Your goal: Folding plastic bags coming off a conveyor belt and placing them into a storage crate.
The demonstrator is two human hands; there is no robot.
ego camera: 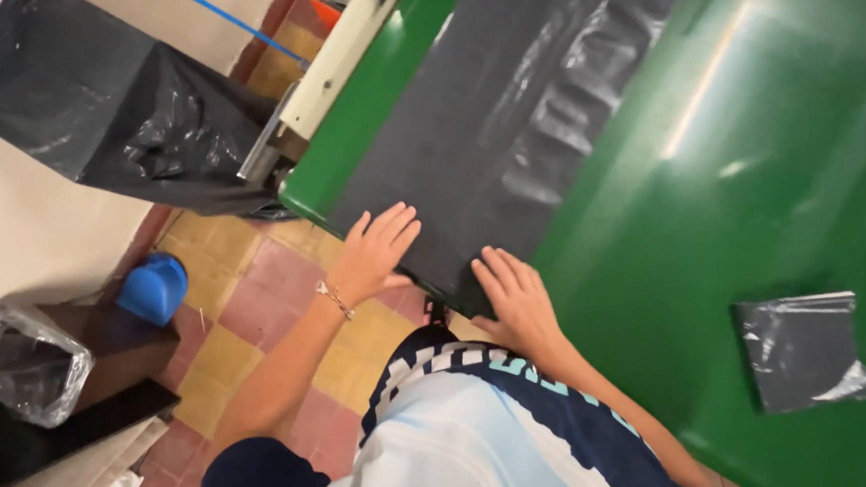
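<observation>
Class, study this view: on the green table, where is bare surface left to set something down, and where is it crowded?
Bare green table lies between the long black plastic sheet and the small folded black sheet, and above that folded sheet. A narrow strip runs along the long sheet's other side. It is crowded at the near edge, where the left hand and right hand press the long sheet.

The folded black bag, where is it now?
In the head view, the folded bag lies alone on the green table, at the right, apart from the right hand and the long black sheet.

Your hands press a black plastic sheet (505, 128), crinkly and shiny at 1 o'clock, on a smooth glossy green table (758, 173).
</observation>
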